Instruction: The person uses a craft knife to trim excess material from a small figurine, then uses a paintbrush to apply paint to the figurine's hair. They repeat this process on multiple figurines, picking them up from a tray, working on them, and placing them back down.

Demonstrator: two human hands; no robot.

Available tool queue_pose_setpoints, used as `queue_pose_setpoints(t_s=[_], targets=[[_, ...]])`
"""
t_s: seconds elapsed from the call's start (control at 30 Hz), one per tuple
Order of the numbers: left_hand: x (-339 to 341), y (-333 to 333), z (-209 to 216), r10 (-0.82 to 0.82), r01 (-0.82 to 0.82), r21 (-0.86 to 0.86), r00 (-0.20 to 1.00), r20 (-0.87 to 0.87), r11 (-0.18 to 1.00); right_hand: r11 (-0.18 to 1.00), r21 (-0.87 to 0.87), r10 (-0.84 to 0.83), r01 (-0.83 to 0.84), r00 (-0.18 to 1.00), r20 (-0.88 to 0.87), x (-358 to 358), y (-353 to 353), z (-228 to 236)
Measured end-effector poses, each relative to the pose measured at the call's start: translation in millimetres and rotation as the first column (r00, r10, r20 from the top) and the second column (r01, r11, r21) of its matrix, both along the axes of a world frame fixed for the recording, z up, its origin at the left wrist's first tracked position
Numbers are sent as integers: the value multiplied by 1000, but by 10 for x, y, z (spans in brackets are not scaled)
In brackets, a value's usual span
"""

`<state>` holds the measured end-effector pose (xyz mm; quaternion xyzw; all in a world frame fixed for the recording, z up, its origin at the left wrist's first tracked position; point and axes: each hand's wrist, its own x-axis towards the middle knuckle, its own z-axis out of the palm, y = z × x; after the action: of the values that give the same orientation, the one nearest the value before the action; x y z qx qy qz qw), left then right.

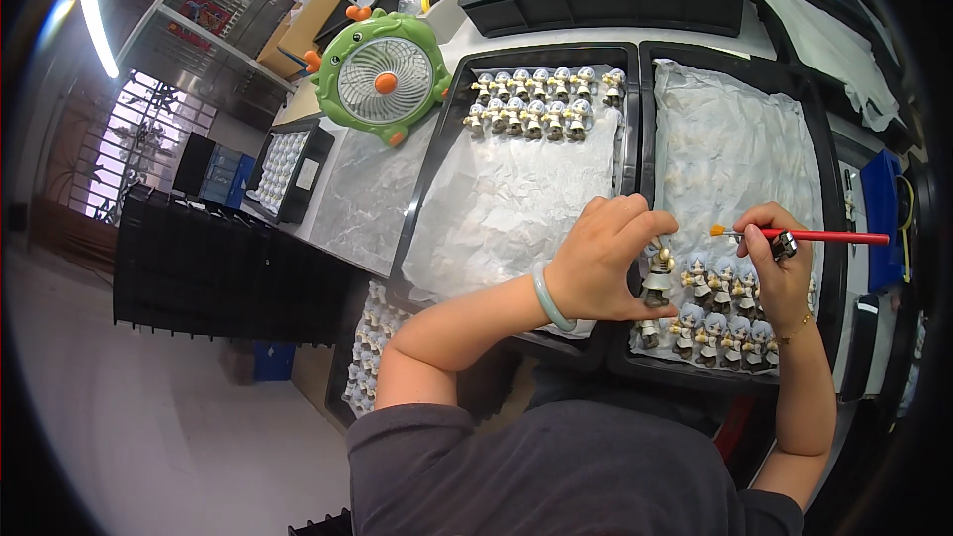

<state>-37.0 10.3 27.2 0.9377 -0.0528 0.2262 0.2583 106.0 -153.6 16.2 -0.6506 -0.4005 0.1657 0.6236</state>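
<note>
My left hand [611,253] pinches a small figurine [657,273] upright between thumb and fingers, over the near left part of the right black tray [647,119]. In my right hand [779,268] is a paintbrush [844,237] with a red handle, held level. Its orange bristles point left toward the figurine, a short gap away. A small dark, shiny object [784,245] shows at the fingers of that hand; I cannot make out its kind. Below both hands, rows of pale-haired figurines [710,328] lie on crumpled white paper [735,159], partly hidden by my right hand.
Left of that tray, a second black tray [422,194] holds similar figurines [541,104] at its far end. A green animal-shaped fan [382,79] stands beyond its left corner. Another black tray [606,10] sits at the back. A blue bin [882,218] is at the right.
</note>
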Motion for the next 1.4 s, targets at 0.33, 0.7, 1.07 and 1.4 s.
queue_pose_setpoints(t_s=[0.33, 0.7, 1.07, 1.4], targets=[[-2, 6, -15, 0, 5, -57, 996, 90, 998, 993, 97, 92, -74, 977, -193, 14, -50, 38], [1, -4, -67, -45, 45, 4, 988, 149, 999, 918, 293, 334, -268, 921, -202, 30, -95, 52], [10, -42, -33, 5, -12, 58, 992, 124, 998, 910, 209, 327, -357, 931, 165, -14, -31, 126], [40, -31, -108, 4, -2, -55, 1000, 30, 998, 945, 64, 280, -321, 895, 347, -16, 4, 50]])
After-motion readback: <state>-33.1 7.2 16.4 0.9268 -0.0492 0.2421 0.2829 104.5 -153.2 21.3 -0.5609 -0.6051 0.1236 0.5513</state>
